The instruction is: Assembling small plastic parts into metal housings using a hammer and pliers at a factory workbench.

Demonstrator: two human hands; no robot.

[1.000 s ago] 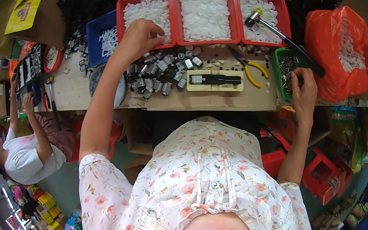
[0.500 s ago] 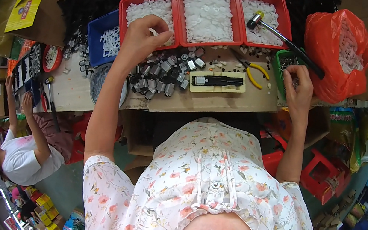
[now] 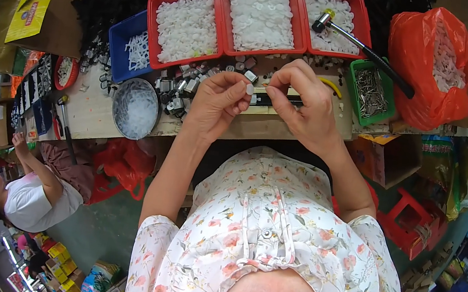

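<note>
Pinching a small white disc (image 3: 249,89) between thumb and forefinger, the left hand (image 3: 216,103) hovers above the bench (image 3: 93,113), its grip closed on the disc with the other fingers curled in. The right hand (image 3: 301,104) sits just beside it, fingertips pressed together close to the disc; whether that grip has hold of anything cannot be told. Both hands meet over a pale jig block (image 3: 262,111) with a dark bar on it, at the bench's near edge.

Just left of the hands lies a heap of small metal parts (image 3: 179,93), and beyond that a round tin (image 3: 135,109) of whitish pieces. Behind stand three red trays (image 3: 221,17) filled with white discs, with a blue tray (image 3: 126,43) to their left. A hammer (image 3: 365,48) rests across the right red tray and a green tray (image 3: 371,93) of nails. An orange bag (image 3: 433,66) of white parts sits further right. A yellow-handled tool (image 3: 331,86) shows behind the right hand.

At lower left another person (image 3: 32,196) in a white top reaches up to the bench's end
</note>
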